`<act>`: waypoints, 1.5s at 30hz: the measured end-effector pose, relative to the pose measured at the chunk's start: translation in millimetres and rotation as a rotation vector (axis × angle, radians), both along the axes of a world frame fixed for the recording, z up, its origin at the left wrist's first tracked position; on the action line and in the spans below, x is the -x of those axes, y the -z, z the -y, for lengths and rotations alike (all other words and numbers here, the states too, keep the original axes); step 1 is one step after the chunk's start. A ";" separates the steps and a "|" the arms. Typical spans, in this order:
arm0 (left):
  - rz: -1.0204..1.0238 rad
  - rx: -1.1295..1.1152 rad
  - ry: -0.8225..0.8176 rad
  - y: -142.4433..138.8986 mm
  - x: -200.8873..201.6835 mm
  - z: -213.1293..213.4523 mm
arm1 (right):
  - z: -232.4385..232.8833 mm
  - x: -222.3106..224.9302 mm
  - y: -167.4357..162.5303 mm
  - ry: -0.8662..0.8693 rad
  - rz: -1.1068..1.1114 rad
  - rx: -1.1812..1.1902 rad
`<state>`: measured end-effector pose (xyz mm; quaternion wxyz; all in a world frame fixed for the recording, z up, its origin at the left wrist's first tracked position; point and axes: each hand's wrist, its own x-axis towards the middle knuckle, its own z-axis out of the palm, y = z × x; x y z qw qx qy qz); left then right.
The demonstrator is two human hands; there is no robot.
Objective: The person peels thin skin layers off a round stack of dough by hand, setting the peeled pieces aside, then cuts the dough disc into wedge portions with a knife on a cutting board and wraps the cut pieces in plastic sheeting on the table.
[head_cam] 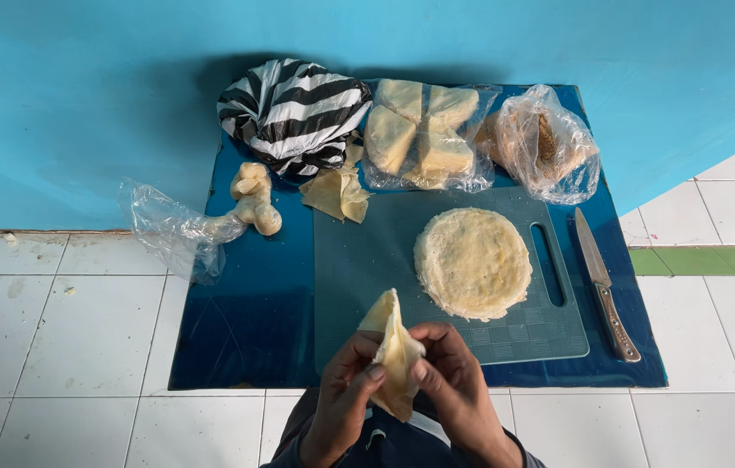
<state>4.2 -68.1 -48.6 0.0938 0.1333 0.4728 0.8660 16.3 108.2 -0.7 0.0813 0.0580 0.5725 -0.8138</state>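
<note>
1. Both hands meet at the bottom centre of the frame: the left hand (346,394) and the right hand (454,381) pinch a folded pale wrapper (395,351) between their fingers.
2. Above them, a round stack of wrappers (473,263) lies on a grey-green cutting board (359,260).
3. At the right, a knife (605,286) rests on the blue mat (246,329).

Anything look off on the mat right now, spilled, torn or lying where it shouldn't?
Mostly tidy. The odd bits: a clear plastic bag hangs off the blue mat's left edge onto the white floor tiles, and loose torn wrapper pieces lie crumpled above the cutting board. The knife lies flat beside the board. Nothing spilled.
</note>
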 end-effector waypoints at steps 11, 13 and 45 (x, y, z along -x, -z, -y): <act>-0.099 0.084 -0.213 5.8 -3.3 -2.8 | 9.0 -3.9 12.0 0.079 -0.367 -0.059; -0.106 -0.042 -0.322 7.9 -3.4 -4.2 | 6.9 -1.0 13.0 0.137 -0.168 0.222; -0.247 0.081 -0.227 11.3 -16.7 0.1 | -5.5 -8.8 12.0 0.125 -0.200 0.409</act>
